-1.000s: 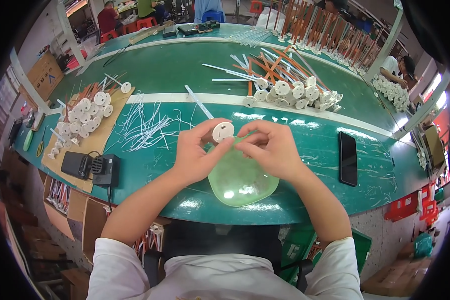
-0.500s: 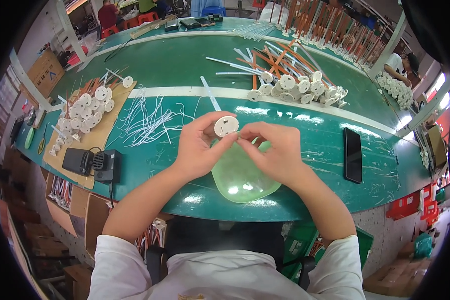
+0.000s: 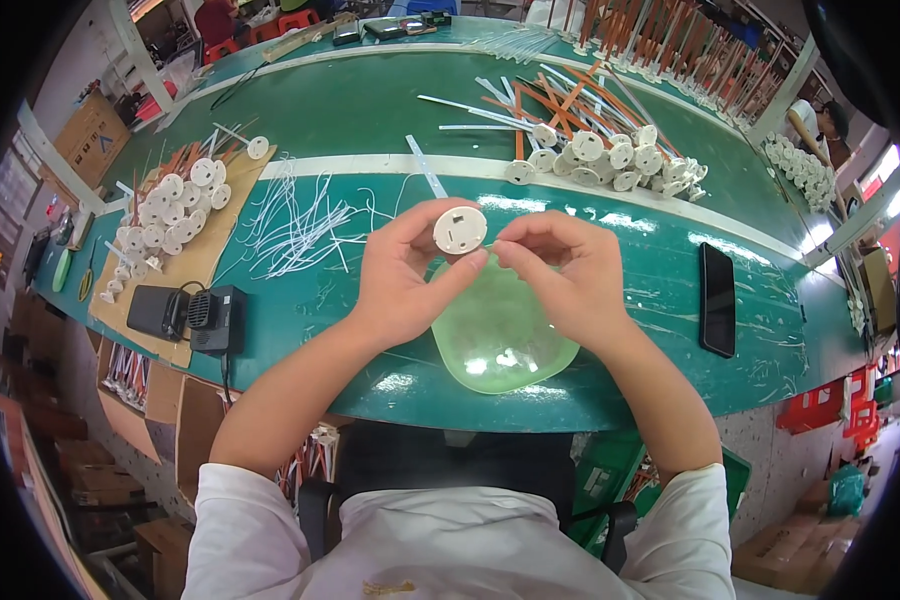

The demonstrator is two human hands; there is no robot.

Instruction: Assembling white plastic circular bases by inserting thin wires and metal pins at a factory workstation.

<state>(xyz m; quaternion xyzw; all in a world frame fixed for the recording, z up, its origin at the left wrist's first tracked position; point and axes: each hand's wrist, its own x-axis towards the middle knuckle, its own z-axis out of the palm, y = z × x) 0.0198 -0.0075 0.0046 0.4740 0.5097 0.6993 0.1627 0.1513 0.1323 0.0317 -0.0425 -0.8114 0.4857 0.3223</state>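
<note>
Dish, pale green and translucent, on tabletop below both hands. Right hand: thumb and forefinger pinched together just beside the disc's lower right rim; cannot tell what, if anything, between the tips. Left hand: pinching white disc by the rim, slotted face toward the viewer. Disc location: raised near the dish's far edge. Change against half a second ago: right fingertips slightly farther from left thumb tip; disc still in left hand. Implication, by judgement: fine fingertip work at the rim not yet finished.

Left side: black adaptor. Right side: black phone, flat. Farther left: tangled white cords; heap of discs on cardboard. Beyond left hand: pale strip, junction with disc hidden. Farther: second heap of discs with orange and white strips. Farthest: upright orange rods.
</note>
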